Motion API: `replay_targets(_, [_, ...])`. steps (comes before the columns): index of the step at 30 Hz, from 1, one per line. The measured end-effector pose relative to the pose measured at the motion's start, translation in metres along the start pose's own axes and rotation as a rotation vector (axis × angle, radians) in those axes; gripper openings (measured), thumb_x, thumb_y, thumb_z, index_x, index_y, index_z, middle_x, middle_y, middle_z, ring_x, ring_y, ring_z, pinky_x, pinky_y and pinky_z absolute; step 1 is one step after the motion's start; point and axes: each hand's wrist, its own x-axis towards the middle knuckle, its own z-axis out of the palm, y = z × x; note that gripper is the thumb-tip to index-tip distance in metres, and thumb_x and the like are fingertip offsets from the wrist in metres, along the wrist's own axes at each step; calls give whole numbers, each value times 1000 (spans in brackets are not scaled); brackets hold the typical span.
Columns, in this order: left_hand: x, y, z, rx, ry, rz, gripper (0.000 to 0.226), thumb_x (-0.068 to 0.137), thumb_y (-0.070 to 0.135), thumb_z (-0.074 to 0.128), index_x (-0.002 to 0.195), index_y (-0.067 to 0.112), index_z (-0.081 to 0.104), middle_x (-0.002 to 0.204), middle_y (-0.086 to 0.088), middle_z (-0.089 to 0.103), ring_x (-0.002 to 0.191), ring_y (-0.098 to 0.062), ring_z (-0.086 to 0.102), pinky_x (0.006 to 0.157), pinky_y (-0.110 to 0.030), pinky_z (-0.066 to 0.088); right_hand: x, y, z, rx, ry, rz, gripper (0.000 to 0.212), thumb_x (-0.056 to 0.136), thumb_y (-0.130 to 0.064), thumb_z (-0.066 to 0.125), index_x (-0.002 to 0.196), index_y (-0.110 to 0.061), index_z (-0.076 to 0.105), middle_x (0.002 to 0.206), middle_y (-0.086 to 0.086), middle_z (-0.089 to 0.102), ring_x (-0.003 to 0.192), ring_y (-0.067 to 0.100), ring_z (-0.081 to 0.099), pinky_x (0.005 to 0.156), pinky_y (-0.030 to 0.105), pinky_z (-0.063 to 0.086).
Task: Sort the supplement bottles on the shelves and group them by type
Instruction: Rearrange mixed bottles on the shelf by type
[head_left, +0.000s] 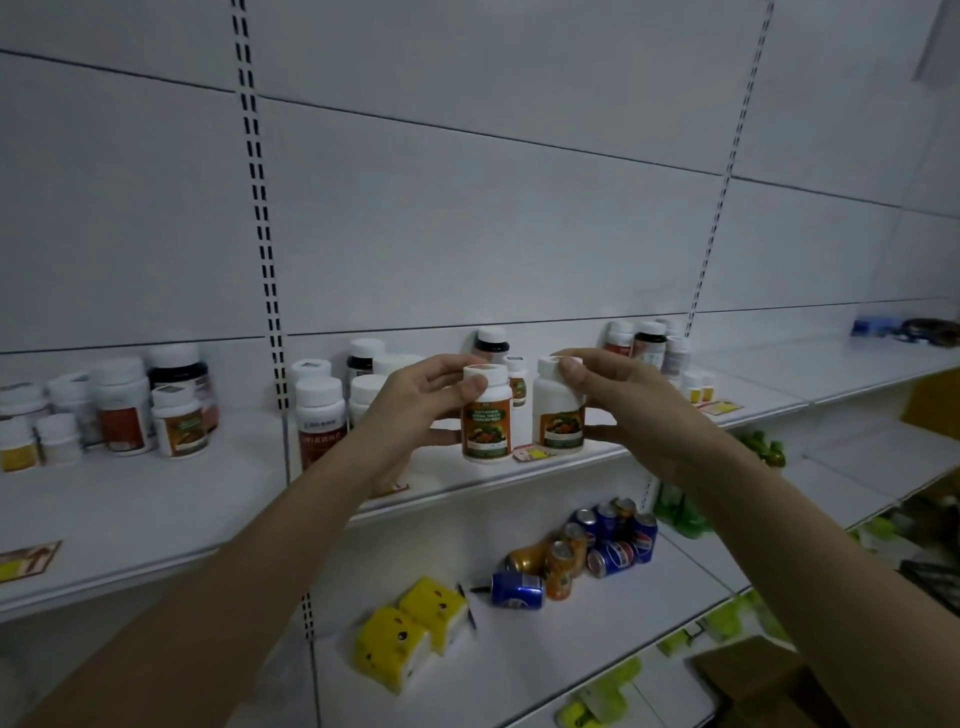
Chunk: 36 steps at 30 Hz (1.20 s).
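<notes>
Holding two matching orange-labelled bottles, left hand (415, 400) fingers pinching one (486, 415), right hand (623, 400) fingers pinching the other (558, 410), side by side above the shelf (208, 499), apparently to pair them.

- Left-held bottle (485, 415): white, white cap, orange-and-green label facing out, upright at the shelf (156, 499) front edge.
- Right-held bottle (558, 408): same white body and matching label, upright just beside the first.
- Other bottles: white- and dark-capped ones stand mixed in a left cluster (119, 410), a middle cluster (332, 400) and a far right cluster (654, 348).
</notes>
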Motion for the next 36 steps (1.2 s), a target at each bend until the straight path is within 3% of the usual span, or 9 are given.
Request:
replay_targets(4, [31, -18, -1, 71, 22, -9, 26, 89, 24, 66, 115, 23, 66, 116, 3, 70, 106, -18, 67, 89, -40, 56, 42, 18, -2, 14, -37, 4, 22, 96, -34, 53, 116, -28, 61, 117, -3, 65, 108, 14, 61, 80, 27, 53])
replay_targets(10, [64, -42, 5, 75, 84, -26, 30, 90, 24, 65, 119, 23, 64, 118, 6, 70, 106, -12, 67, 81, -29, 57, 94, 49, -10, 18, -133, -27, 25, 98, -31, 53, 119, -25, 64, 114, -4, 68, 105, 12, 64, 79, 26, 54])
replay_targets(16, [92, -68, 22, 12, 180, -58, 26, 91, 19, 63, 115, 28, 62, 122, 6, 67, 112, -11, 63, 88, -29, 55, 147, 77, -26, 35, -190, -26, 31, 96, -34, 55, 125, -24, 62, 121, -4, 66, 112, 16, 61, 91, 36, 53])
replay_targets(19, [103, -84, 30, -57, 261, -96, 30, 91, 16, 63, 119, 26, 62, 127, 1, 64, 117, -16, 60, 96, -36, 52, 162, 97, -28, 68, -226, -23, 32, 96, -34, 56, 126, -26, 61, 123, -7, 65, 112, 15, 61, 88, 32, 52])
replay_targets(25, [110, -105, 46, -32, 334, -134, 29, 92, 15, 62, 118, 28, 62, 124, 4, 65, 112, -14, 63, 81, -25, 56, 179, 126, -40, 144, -263, -65, 18, 94, -35, 57, 109, -38, 66, 106, -20, 70, 97, 2, 68, 82, 26, 55])
replay_targets(30, [108, -109, 51, 67, 348, -116, 28, 84, 30, 66, 110, 40, 66, 124, 9, 65, 113, -11, 64, 93, -33, 54, 185, 143, -43, 226, -235, -71, 22, 94, -35, 57, 114, -36, 67, 113, -18, 70, 105, 8, 65, 89, 31, 53])
replay_targets(34, [107, -108, 53, 100, 301, -114, 39, 81, 27, 67, 118, 37, 61, 118, 14, 68, 112, -8, 64, 94, -31, 54, 182, 152, -41, 257, -270, -77, 23, 95, -28, 57, 115, -31, 67, 105, -20, 71, 95, 0, 69, 72, 19, 56])
replay_targets(36, [107, -109, 52, 115, 302, -109, 43, 84, 17, 68, 124, 31, 59, 124, 9, 67, 113, -10, 64, 95, -33, 53, 183, 154, -41, 253, -296, -72, 24, 94, -28, 59, 116, -30, 67, 106, -19, 71, 95, 1, 69, 73, 21, 58])
